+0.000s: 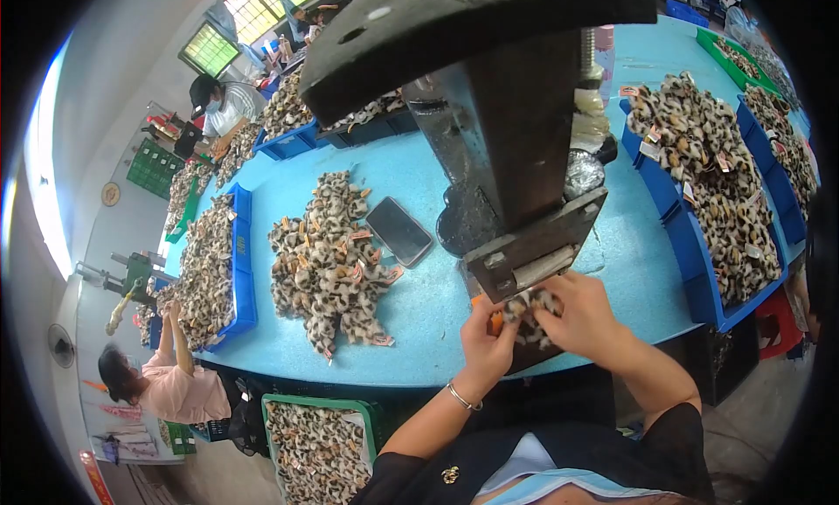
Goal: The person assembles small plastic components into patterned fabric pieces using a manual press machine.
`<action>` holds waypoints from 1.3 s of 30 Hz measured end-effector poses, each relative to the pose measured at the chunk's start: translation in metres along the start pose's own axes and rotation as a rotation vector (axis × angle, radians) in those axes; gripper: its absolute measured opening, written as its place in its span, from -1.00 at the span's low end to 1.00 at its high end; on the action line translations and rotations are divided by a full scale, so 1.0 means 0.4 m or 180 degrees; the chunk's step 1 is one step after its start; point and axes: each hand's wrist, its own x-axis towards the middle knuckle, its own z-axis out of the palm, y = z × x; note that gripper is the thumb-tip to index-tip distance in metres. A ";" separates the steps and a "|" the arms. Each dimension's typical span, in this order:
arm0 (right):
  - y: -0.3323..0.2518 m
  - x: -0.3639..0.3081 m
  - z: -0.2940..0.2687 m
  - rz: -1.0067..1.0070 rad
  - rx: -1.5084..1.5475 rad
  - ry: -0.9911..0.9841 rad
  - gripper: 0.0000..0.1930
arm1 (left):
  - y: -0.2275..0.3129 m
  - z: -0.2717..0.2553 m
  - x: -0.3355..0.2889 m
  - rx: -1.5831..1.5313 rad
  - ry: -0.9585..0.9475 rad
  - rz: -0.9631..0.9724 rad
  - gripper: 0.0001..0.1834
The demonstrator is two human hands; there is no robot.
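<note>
Just below the head of a dark metal press (524, 129), my left hand (486, 343) and my right hand (584, 320) are closed on a small furry plush toy (530, 321) in black, white and brown. My left fingers grip its left side, close to an orange piece (496, 320). The right fingers pinch it from above on the other side. Part of the toy is hidden behind my fingers. To the left, a heap of similar plush toys (328, 260) with small tags lies on the blue table (446, 348), beside a dark phone (398, 231).
Blue bins of plush toys stand at the right (677, 243) and left (242, 260). A green-rimmed crate (376, 418) of them sits below the table's front edge. One person in pink (188, 387) works at the left; another (229, 107) sits farther back.
</note>
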 end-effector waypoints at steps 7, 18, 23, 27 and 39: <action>0.095 0.083 -0.019 0.0889 0.2069 -0.1031 -0.69 | -0.023 0.028 0.033 -0.1012 0.0370 -0.0821 -0.83; 0.115 0.043 0.013 0.1331 0.2679 -0.0834 -0.74 | -0.049 -0.003 0.032 0.0347 -0.0033 -0.0565 -0.84; 0.134 0.043 0.001 0.1147 0.2384 -0.1103 -0.66 | -0.008 0.000 0.039 0.1038 -0.0357 0.0039 -0.80; 0.126 0.086 -0.021 0.1165 0.2773 -0.1016 -0.61 | 0.011 -0.008 0.059 0.0515 -0.0762 -0.0667 -0.73; 0.085 0.042 0.053 0.1146 0.2410 -0.0412 -0.68 | 0.016 -0.007 0.057 0.0674 -0.0747 -0.0497 -0.73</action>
